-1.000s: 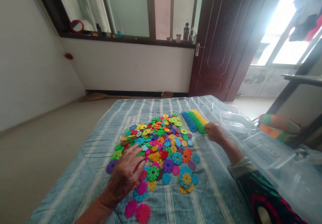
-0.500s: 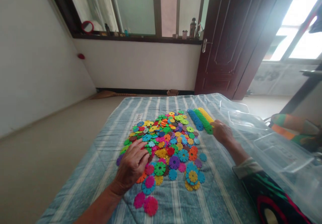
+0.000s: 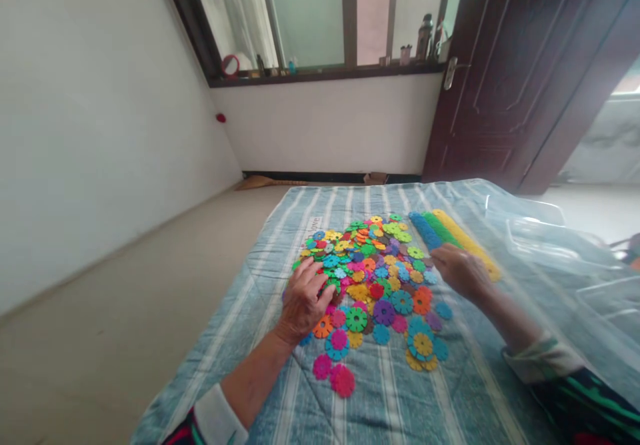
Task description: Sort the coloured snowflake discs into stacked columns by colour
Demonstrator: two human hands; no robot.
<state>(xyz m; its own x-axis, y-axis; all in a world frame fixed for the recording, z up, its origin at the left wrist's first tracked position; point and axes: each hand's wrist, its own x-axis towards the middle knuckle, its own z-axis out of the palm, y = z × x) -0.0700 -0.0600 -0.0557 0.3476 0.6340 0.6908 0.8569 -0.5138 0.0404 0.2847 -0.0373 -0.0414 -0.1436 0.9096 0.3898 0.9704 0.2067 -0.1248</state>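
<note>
Blue-and-white striped cloth (image 3: 225,365) spreads below a dark red door (image 3: 510,85), with clear plastic containers (image 3: 560,252) at its right side. Three neat single-colour rows lie near its far right: a blue row (image 3: 424,230), a green row (image 3: 440,228) and a longer-looking yellow row (image 3: 465,245). Beside them, the mixed pile of flower discs (image 3: 367,268) is loose, so most of the ordering seems undone. Both hands are curled: the left hand (image 3: 304,298) rests on the pile's left edge; the right hand (image 3: 463,270) covers the rows' near ends. Whether either grips a disc, I cannot tell.
</note>
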